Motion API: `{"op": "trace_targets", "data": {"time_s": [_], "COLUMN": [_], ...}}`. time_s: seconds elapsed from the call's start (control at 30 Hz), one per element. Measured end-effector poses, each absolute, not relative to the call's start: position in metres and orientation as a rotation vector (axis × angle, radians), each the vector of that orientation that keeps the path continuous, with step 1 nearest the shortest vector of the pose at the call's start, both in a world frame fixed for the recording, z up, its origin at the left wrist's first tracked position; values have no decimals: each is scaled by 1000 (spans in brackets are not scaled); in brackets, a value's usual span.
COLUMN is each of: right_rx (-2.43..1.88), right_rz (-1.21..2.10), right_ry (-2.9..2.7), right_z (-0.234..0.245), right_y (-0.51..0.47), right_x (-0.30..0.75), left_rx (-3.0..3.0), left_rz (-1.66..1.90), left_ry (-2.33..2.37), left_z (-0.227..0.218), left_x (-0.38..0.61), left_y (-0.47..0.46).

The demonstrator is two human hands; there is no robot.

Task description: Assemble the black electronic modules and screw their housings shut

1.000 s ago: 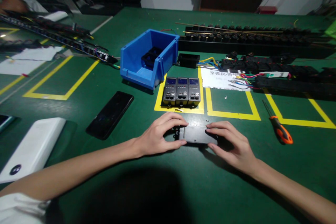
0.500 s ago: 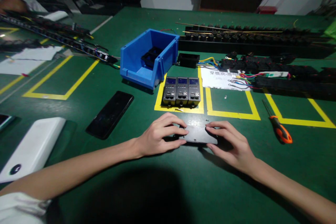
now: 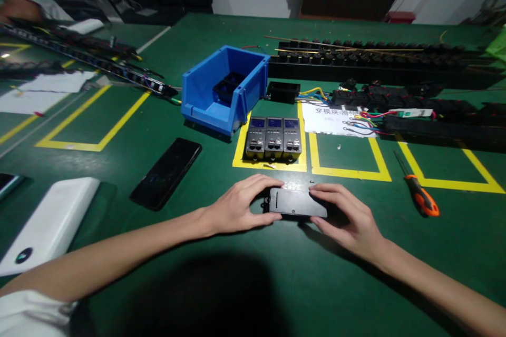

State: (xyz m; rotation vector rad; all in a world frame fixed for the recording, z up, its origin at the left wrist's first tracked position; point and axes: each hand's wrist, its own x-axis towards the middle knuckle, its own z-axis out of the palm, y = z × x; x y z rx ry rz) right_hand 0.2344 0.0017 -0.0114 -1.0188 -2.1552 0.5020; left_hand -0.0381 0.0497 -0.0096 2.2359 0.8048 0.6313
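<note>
A dark rectangular electronic module (image 3: pixel 298 202) lies flat on the green table, its plain back face up with a slot near the left end and a small screw hole at the lower edge. My left hand (image 3: pixel 245 204) grips its left end, thumb on the near edge and fingers on the far edge. Around the right end, my right hand (image 3: pixel 350 218) holds it the same way. Just beyond, three similar modules (image 3: pixel 273 138) with small screens stand side by side inside a yellow taped frame. A tiny screw (image 3: pixel 312 181) lies past the module's far edge.
A blue bin (image 3: pixel 207 110) with black parts stands behind the modules. An orange-handled screwdriver (image 3: pixel 422 197) lies at right. At left are a black phone (image 3: pixel 166 174) and a white power bank (image 3: pixel 53 221). Long black strips with wires (image 3: pixel 419 97) fill the back right. Another person's hand (image 3: pixel 19 9) shows far left.
My left hand's fingers have spread from the module's top face to its far edge, uncovering the slot. The module and my right hand stay nearly still.
</note>
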Motion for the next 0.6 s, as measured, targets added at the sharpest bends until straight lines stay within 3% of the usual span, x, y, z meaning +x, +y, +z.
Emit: {"op": "trace_targets", "data": {"time_s": [0.47,0.6], "right_rx": [-890,-731], "right_rz": [460,444], "right_ry": [-2215,-2200], "right_z": [-19,-23], "right_y": [1,-1], "right_x": [238,239], "left_rx": [2106,1812], "left_rz": [637,597], "left_ry": [655,507], "left_z": [-9,-5], "left_x": [-38,-38], "left_y": [54,54]}}
